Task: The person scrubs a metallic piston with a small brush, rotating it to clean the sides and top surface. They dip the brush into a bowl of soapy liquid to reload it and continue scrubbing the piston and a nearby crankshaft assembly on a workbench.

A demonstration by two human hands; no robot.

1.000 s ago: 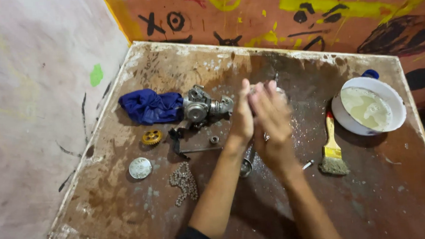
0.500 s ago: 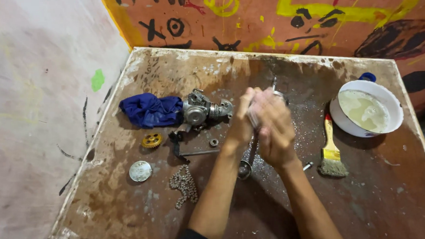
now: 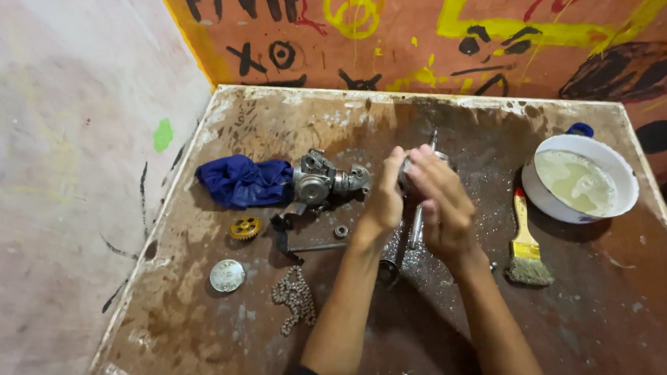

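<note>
The small grey metal engine part (image 3: 412, 178), rigid, probably weighty and slick, sits at table centre, clasped between left hand (image 3: 385, 196) and right hand (image 3: 441, 205); grip its body, bowl at 3 o'clock.

Two hands: left hand (image 3: 385, 200), right hand (image 3: 443, 205), both around one metal part (image 3: 415, 178) near tabletop (image 3: 205, 328) middle.
One blue cloth (image 3: 245, 181), toward left edge.
One grey engine part (image 3: 320, 183) beside cloth.
One yellow gear (image 3: 244, 228).
One round silver disc (image 3: 227, 275).
One chain (image 3: 293, 296), in heap.
One small nut (image 3: 341, 231).
One black bracket (image 3: 284, 231).
One paintbrush (image 3: 526, 243).
One white bowl (image 3: 579, 177) with pale liquid, near right edge.
</note>
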